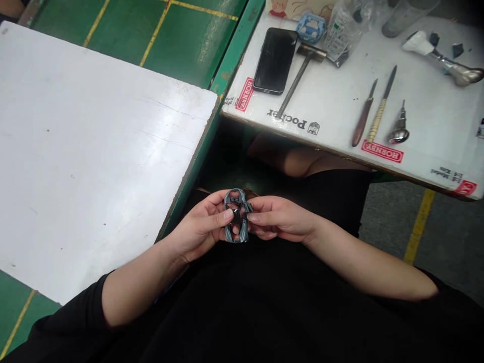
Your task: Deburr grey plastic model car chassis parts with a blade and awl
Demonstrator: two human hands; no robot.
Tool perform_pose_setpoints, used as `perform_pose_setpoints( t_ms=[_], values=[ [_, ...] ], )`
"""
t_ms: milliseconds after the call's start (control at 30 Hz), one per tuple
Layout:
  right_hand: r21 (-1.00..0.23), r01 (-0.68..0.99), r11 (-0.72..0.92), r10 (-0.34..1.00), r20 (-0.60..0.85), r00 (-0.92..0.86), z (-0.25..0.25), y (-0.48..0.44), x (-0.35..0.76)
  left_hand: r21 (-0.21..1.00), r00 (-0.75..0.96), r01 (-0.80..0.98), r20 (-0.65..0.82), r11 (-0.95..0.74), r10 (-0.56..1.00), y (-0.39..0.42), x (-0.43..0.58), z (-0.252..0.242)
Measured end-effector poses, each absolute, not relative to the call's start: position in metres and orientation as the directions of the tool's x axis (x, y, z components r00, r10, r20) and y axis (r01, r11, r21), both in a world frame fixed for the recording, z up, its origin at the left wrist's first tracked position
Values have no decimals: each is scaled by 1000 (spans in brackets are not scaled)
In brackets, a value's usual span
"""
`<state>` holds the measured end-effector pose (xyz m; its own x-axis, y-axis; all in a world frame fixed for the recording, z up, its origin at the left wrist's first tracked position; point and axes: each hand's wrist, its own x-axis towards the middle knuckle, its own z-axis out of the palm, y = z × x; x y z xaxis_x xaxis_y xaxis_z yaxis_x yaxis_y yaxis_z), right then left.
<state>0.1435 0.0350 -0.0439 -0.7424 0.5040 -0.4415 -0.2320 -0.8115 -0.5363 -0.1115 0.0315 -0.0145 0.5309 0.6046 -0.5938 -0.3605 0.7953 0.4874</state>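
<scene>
Black, matte, loose cloth top (264,302), soft folds, fills the bottom, nearest the camera. Just above it, held over the lap: small grey-blue hollow model-car shell (244,234), smooth curved sides, rounded ends, open gaps through the middle; glossy black piece (236,217) sits within its outline.

Left hand (204,222) is clamped on the shell, thumb pressed flat across its left side, fingers curled behind. Right hand (280,219) has thumb and fingertips closed on the shell's right edge; whether they pinch a separate part there, cannot tell.

Left side: flat white board (94,141), faintly scratched, dark specks. Beyond it, green surface (124,30) with thin yellow lines.

Upper right: white tabletop (333,91), shiny clear covering over printed red-and-black lettering. On it, flat black glass-faced phone (275,60), next to dull metal hammer (297,83) with thin straight handle. Behind: blue-and-white rounded object (311,27), crinkled clear plastic bag (342,30), clear cylindrical cup (406,15). Further right, slim blade with smooth brown handle (363,118), pointed tool with ribbed yellowish grip (380,111), short shiny metal tool with bulbous end (400,132); above them, longer silvery tool with white head (449,65).
</scene>
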Motion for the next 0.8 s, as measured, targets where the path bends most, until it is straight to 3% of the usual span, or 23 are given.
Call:
perform_pose_setpoints(
  t_ms=[800],
  values=[
    [-499,-264,-825,521,-494,-696,-52,32,134,470,555,-415,-547,779,627,25,-106,-25]
  ],
)
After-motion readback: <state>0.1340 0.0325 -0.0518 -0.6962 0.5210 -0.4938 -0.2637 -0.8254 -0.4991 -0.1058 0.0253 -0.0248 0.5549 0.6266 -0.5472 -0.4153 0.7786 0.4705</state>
